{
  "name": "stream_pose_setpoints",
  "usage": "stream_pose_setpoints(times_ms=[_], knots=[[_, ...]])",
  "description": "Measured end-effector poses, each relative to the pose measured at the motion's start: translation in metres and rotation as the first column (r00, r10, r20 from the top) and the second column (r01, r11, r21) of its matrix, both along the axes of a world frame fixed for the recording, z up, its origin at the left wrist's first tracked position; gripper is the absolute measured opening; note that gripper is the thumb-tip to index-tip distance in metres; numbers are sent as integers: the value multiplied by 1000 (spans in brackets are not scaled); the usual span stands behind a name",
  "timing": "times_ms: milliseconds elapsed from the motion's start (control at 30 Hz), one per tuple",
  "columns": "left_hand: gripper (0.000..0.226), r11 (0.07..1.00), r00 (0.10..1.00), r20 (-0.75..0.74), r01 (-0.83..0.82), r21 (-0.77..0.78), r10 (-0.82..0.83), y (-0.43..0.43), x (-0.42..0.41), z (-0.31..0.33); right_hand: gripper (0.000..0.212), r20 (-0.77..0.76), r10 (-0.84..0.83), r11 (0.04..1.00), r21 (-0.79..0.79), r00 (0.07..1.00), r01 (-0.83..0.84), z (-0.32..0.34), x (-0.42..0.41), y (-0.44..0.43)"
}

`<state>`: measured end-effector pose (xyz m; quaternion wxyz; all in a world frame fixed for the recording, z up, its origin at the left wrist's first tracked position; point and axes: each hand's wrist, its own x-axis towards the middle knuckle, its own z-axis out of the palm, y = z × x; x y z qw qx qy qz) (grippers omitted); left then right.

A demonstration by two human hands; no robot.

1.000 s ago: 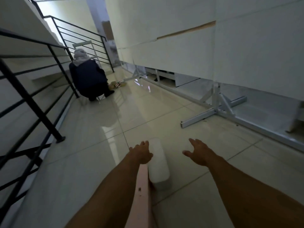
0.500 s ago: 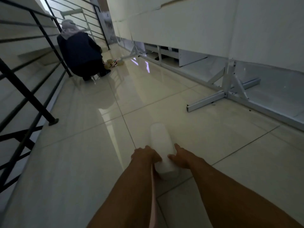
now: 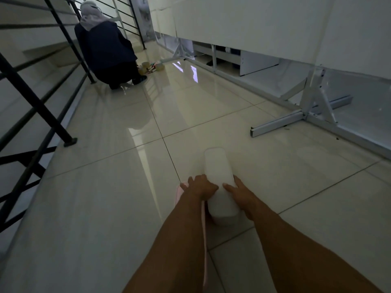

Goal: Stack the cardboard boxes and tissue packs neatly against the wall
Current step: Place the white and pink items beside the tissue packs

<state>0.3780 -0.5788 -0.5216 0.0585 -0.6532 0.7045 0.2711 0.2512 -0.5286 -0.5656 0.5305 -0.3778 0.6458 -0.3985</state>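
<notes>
A long white tissue pack [image 3: 219, 176] lies lengthwise on the glossy tiled floor [image 3: 110, 208], its near end between my hands. My left hand [image 3: 201, 187] presses against its left side and my right hand [image 3: 240, 190] against its right side, both gripping it. A thin pink edge [image 3: 204, 229] runs along my left forearm, with a pink corner showing just left of my left hand. What that pink thing is I cannot tell. No cardboard box is visible.
A black stair railing [image 3: 38, 98] lines the left side. A person in dark clothes [image 3: 108, 51] crouches at the far end beside small items on the floor. White panels on a metal frame [image 3: 304, 115] run along the right wall, one foot jutting into the floor.
My open hands came down and closed on the sides of the tissue pack. The view tilted lower and moved closer to the floor.
</notes>
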Motion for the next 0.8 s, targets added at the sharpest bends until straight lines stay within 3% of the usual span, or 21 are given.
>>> stream_pose_setpoints(times_ms=[100, 200, 367, 533, 667, 800], knots=[[57, 996, 989, -137, -59, -62, 50, 2, -5, 4, 55, 108, -57, 997, -53, 993, 63, 4, -6, 2], [48, 992, 923, -369, -122, -16, 108, 4, -15, 12, 56, 167, -136, 987, -61, 976, 148, 7, -14, 5], [46, 997, 894, -447, -56, -61, 23, 11, -54, 25, 56, 231, -261, 957, -62, 937, 282, 24, -44, 22], [46, 988, 859, -489, 136, -67, -151, 37, -126, 34, 55, 217, -425, 893, -62, 879, 447, 41, -109, 64], [72, 944, 790, -530, 321, -70, -308, 73, -200, 35, 50, 171, -576, 803, -62, 799, 592, 49, -175, 122], [61, 860, 691, -579, 509, -35, -433, 125, -274, 35, 47, 128, -688, 715, -50, 715, 697, 59, -234, 196]])
